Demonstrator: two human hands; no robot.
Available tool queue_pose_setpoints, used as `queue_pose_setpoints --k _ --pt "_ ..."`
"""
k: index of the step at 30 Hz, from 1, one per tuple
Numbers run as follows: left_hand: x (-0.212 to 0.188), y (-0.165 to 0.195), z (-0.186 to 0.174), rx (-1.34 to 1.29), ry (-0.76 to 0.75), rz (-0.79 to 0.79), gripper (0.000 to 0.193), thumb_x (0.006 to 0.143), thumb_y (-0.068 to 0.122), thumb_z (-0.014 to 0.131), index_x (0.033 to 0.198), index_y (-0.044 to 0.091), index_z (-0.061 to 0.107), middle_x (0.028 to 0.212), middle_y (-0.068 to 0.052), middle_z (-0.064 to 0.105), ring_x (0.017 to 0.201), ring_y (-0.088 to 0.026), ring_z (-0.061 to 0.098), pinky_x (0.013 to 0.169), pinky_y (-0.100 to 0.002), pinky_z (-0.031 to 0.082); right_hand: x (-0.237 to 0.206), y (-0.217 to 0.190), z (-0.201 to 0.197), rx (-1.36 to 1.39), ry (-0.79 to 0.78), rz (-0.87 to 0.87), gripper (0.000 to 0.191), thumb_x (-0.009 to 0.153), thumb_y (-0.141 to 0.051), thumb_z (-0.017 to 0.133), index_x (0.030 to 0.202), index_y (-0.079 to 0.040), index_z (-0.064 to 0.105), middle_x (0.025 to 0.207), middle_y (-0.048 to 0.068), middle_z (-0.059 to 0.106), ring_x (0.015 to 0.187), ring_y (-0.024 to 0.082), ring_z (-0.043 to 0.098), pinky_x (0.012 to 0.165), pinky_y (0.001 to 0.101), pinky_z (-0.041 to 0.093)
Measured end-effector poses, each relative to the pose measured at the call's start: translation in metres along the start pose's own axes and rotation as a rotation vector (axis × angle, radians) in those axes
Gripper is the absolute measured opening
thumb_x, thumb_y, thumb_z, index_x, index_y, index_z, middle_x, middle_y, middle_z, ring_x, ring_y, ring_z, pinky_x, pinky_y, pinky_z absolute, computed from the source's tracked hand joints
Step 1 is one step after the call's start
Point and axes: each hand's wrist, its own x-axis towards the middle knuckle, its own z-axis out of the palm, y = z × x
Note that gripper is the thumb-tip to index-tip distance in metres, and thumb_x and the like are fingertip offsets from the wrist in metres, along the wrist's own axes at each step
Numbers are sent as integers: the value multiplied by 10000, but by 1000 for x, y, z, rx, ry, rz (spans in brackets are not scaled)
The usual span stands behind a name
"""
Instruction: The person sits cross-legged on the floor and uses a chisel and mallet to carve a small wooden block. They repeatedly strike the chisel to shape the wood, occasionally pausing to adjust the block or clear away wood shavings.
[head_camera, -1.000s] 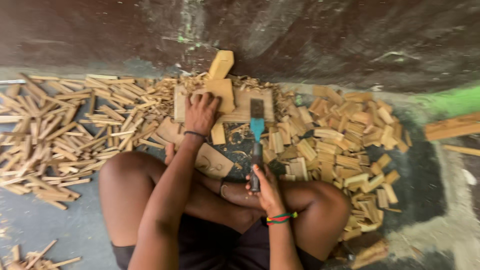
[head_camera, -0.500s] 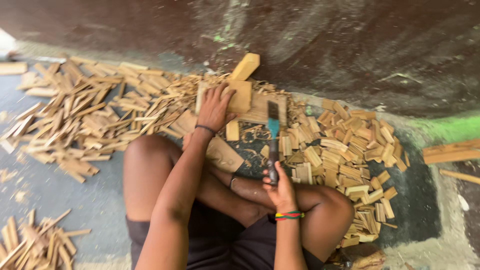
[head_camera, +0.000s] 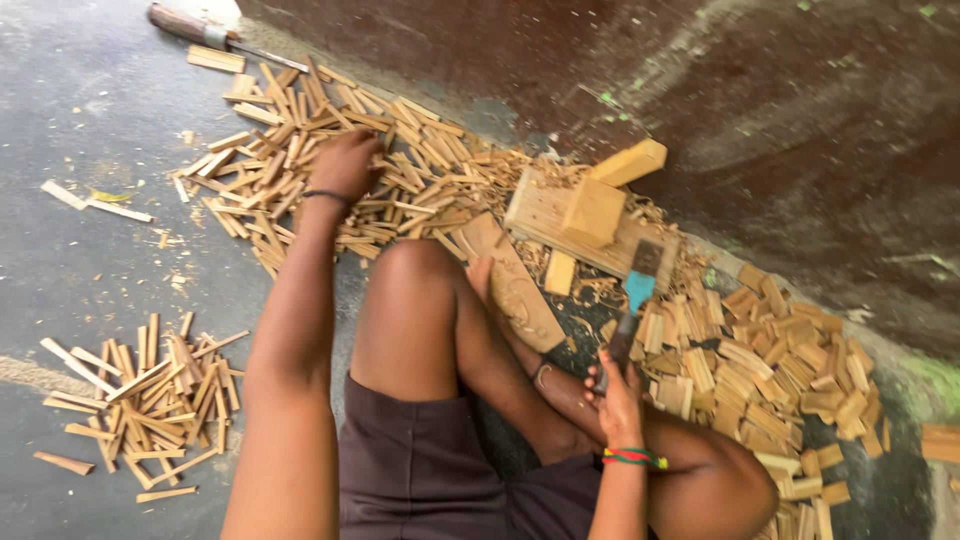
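Note:
I sit cross-legged on a concrete floor. My left hand (head_camera: 347, 163) reaches out to the left and rests on a pile of thin split wood sticks (head_camera: 300, 170), fingers down among them; whether it grips one I cannot tell. My right hand (head_camera: 618, 392) is closed around the handle of a chopping knife with a blue-banded blade (head_camera: 636, 290), which points up toward a wooden chopping block (head_camera: 545, 215). A squat wood piece (head_camera: 593, 210) stands on the block and another block (head_camera: 628, 162) lies at its far edge.
A heap of short cut wood blocks (head_camera: 780, 350) lies at my right. A smaller bundle of sticks (head_camera: 150, 390) lies at the lower left. A tool with a wooden handle (head_camera: 200, 30) lies at the top left. A dark wall (head_camera: 700, 90) runs behind.
My left hand left the wood piece on the chopping block and swung left onto the stick pile. My view turned left and tilted. The right hand kept hold of the knife.

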Motion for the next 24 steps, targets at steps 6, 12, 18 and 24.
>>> queue_pose_setpoints --k 6,12,18,24 --pt "-61 -79 -24 273 102 -190 140 949 249 737 1084 229 769 1182 -25 709 1143 -274 647 952 -437 495 8 3 -10 -20 45 15 274 922 -322 716 1095 -166 572 778 38 628 571 152 589 422 281 440" --pt "-46 -96 -27 356 82 -173 218 985 302 681 1161 204 765 1187 -70 702 1104 -263 620 912 -397 460 10 -2 -11 -104 96 96 299 912 -351 721 1102 -179 568 779 32 634 573 147 593 414 265 411" --pt "-9 -78 -10 427 -164 -210 260 1059 383 565 1144 253 773 1226 -37 707 1128 -230 613 964 -407 423 9 -7 -8 -170 153 112 327 895 -360 723 1128 -176 587 771 39 642 569 153 607 392 261 397" --pt "-9 -75 10 527 -241 -292 273 1039 419 556 1125 280 775 1176 -73 709 1007 -246 623 913 -406 433 10 -4 -8 -238 174 90 358 887 -365 738 1136 -173 567 775 42 648 576 155 617 384 258 379"
